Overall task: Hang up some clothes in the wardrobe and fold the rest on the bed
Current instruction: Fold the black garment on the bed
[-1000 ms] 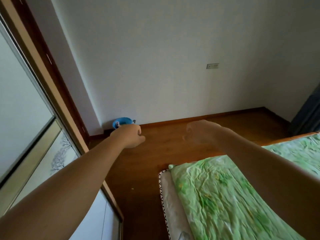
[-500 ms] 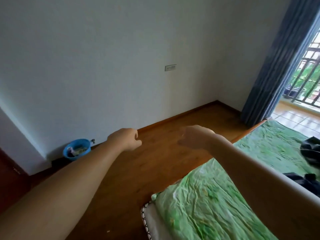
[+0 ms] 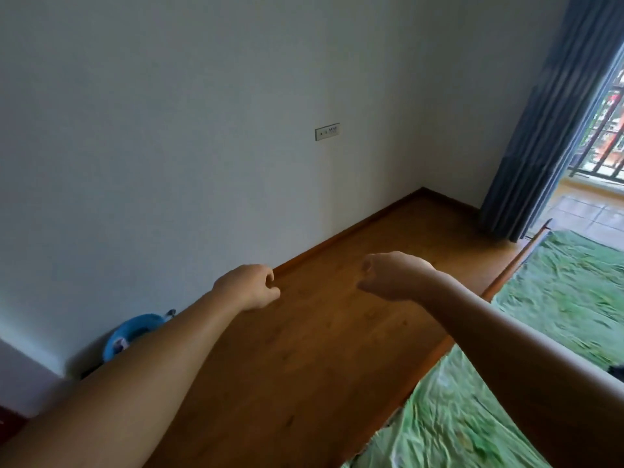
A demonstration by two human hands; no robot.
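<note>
Mid-frame, above the smooth wooden floor (image 3: 320,339), the left hand (image 3: 248,287) and right hand (image 3: 395,276) are each curled into a loose, empty fist. The bed (image 3: 472,417) with its crumpled green sheet fills the lower right, a dark cloth (image 3: 617,370) lying at its right edge

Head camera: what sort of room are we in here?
Probably a bedroom: a bed under a crumpled green sheet on the right, a blue curtain beside a balcony railing, and a wooden floor.
</note>
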